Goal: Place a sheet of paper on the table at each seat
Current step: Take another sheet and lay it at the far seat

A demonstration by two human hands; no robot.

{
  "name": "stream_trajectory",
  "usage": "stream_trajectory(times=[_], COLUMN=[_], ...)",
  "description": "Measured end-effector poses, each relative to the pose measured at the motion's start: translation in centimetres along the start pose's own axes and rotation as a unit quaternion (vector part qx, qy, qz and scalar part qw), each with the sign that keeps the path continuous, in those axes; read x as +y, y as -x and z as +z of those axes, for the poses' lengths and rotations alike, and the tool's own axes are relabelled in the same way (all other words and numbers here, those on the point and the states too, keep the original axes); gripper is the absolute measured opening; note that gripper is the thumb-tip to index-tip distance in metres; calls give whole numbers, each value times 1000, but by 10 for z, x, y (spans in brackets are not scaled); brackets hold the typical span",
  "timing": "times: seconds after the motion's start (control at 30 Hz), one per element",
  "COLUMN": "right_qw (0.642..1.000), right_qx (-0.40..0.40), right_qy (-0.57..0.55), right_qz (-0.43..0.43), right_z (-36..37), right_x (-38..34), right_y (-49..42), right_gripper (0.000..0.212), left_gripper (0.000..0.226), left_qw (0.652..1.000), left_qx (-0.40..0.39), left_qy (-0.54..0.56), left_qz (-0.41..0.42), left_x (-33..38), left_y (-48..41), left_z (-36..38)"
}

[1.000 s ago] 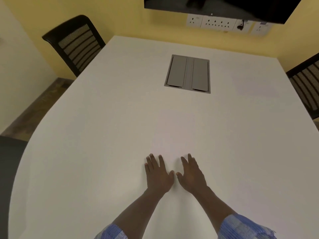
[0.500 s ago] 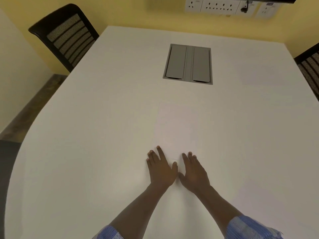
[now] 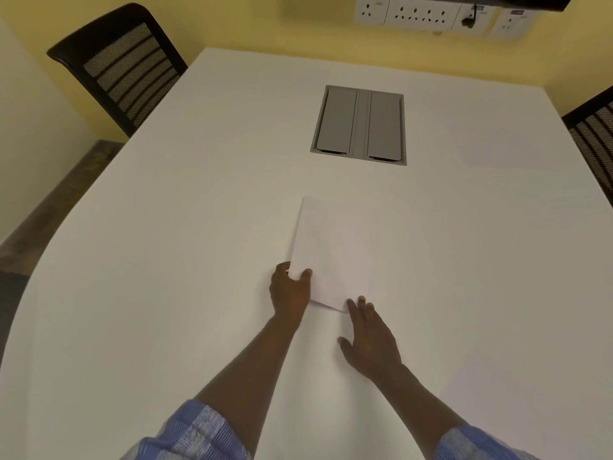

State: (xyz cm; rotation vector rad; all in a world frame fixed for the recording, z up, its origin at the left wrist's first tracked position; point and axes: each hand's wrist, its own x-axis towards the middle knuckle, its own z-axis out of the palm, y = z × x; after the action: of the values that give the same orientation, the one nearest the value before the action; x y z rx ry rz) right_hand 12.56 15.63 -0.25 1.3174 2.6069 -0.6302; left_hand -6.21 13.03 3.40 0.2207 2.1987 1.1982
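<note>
A white sheet of paper [image 3: 335, 250] lies in the middle of the white table [image 3: 166, 260], its near edge slightly lifted. My left hand [image 3: 288, 293] pinches the sheet's near left corner, thumb on top. My right hand [image 3: 368, 340] rests flat on the table with fingers spread, its fingertips at the sheet's near right corner. A second sheet [image 3: 494, 141], faint against the tabletop, lies at the far right in front of the right chair. Another faint pale sheet [image 3: 491, 393] seems to lie at the near right.
A black mesh chair [image 3: 126, 68] stands at the far left corner, another chair [image 3: 597, 134] at the right edge. A grey cable hatch [image 3: 360, 124] is set into the table's centre. Wall sockets [image 3: 431, 14] line the yellow wall behind.
Both hands lay flat side by side on the sheet's near edge. Now my left hand has closed on the near left corner and raised it, and my right hand has slid back toward me.
</note>
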Motion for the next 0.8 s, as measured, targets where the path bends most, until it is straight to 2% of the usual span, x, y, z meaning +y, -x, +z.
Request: stream_trajectory(times=[0.07,0.13,0.33,0.53,0.7,0.8], right_qw=[1000,1000,1000,1000,1000,1000], right_qx=[0,4,15,7,-1,-22], right_qy=[-3,-1,-2,2,-1,1], right_qz=[1,0,6,6,4,5], right_z=[0,0,-4,-5,-9,-14], right_x=[-1,-2,-6,-4,-3,-4], right_y=[0,0,-1,3,6,8], right_gripper=[83,83,84,85,90,91], left_gripper=[32,16,39,19,19,21], left_qw=[999,998,994,991,991,991], left_qx=[30,43,65,68,84,44], left_qy=[-27,-47,-87,-112,-100,-120], left_qz=[-1,7,-9,17,31,33], left_x=[2,1,-5,-7,-1,0], left_y=[-7,-10,-8,-2,6,13], left_z=[-4,-7,-11,-18,-31,-36])
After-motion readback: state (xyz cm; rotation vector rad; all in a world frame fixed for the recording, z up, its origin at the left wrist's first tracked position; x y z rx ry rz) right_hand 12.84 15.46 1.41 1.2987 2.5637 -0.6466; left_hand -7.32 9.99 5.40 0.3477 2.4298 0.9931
